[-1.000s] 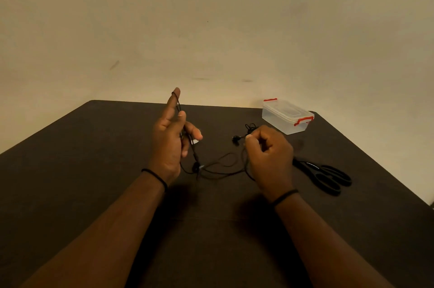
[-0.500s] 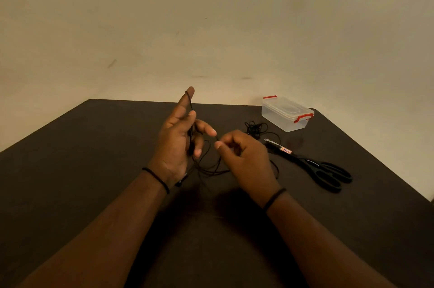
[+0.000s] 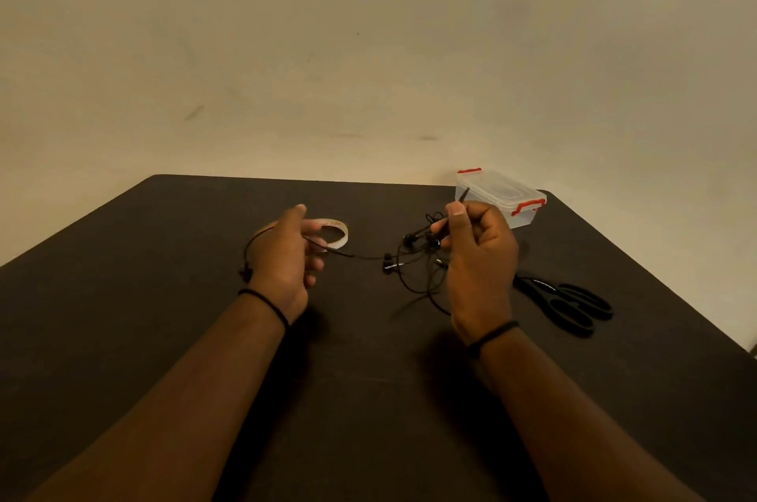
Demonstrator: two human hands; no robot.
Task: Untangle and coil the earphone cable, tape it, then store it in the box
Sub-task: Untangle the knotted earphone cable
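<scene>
1. Between the thumb and fingers (image 3: 452, 215) of our right hand (image 3: 481, 256) we see a thin black stretch of the earphone cable (image 3: 413, 276) pinched, its short end poking up past the fingertips toward the box (image 3: 502, 196).
2. Our left hand (image 3: 282, 256) is raised just above the desk (image 3: 368, 399); its fingers (image 3: 313, 251) are loosely curled, and the cable runs across the palm side and loops round the back of the hand to an earbud (image 3: 245, 270) hanging by the wrist. Whether the fingers truly pinch the cable there we cannot tell, since the hand hides the contact.
3. From the left hand the cable stretches right to a loose tangle lying on the desk between the two hands and under the right one, with small earbuds among the loops.
4. A roll of tape (image 3: 334, 233) lies flat on the desk just beyond the left hand.
5. The clear box with red clasps stands closed near the far right corner, behind the right hand.
6. Black scissors (image 3: 569, 301) lie on the desk to the right of the right wrist, apart from the cable.
7. Each wrist wears a thin black band.
</scene>
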